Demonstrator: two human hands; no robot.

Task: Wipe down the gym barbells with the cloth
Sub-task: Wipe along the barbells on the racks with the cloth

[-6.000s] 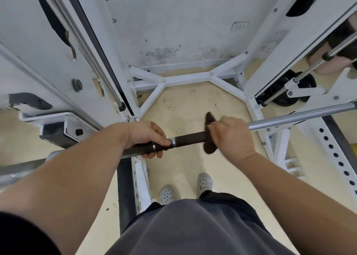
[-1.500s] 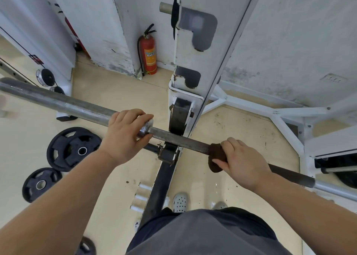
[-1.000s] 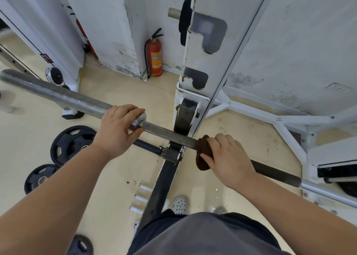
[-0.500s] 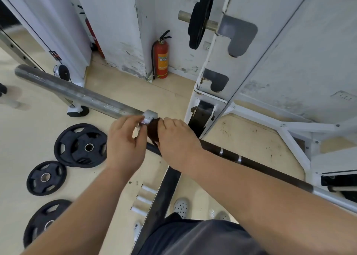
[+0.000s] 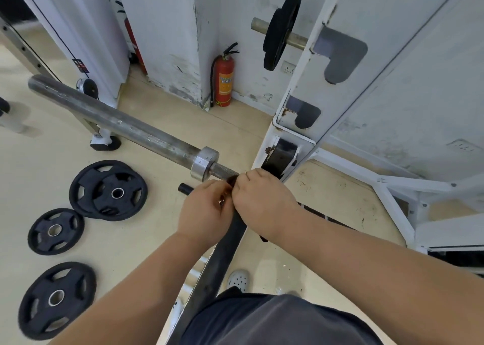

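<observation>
The right hand [image 5: 258, 200] is clenched around the barbell [image 5: 146, 135] over what seems a dark cloth [image 5: 232, 179], and the left hand [image 5: 205, 211] just beside it grips the bar too.

A pale beige floor [image 5: 162, 240] runs under scuffed white walls [image 5: 167, 30] whose paint is chipped and stained near the base. A red fire extinguisher [image 5: 224, 79] stands upright in the corner against the wall. A white metal rack frame [image 5: 337, 88] rises on the right, with a black weight plate [image 5: 281, 30] hung on its steel peg. Four black rubber weight plates [image 5: 107, 190] lie flat on the floor at left, two overlapping. A white wall socket [image 5: 288, 68] sits just beside the hung plate.
</observation>
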